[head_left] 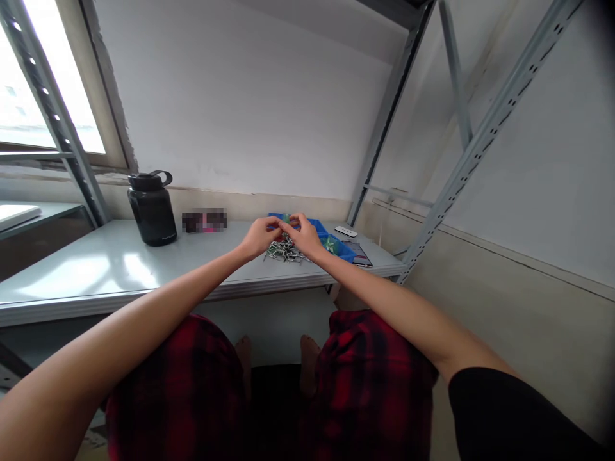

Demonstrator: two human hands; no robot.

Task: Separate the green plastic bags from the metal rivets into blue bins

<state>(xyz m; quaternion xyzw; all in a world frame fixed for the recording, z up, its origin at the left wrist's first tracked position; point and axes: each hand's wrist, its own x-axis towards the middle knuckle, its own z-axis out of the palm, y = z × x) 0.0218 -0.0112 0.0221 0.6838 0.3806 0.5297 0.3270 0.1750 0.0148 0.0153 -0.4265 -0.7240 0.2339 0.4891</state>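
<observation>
My left hand and my right hand meet at the fingertips above a pile of small silvery metal pieces. The fingers of both hands are pinched together; whatever they hold is too small to make out. Behind and beside them lies a blue tray, partly covered by my hands. Green items sit in its right part, and a bit of green also shows behind my fingers. Something red shows just under the fingertips.
A black bottle stands on the grey table at the left, with a blurred-out item beside it. A white object and a dark flat item lie at the right. Metal shelf posts rise on both sides.
</observation>
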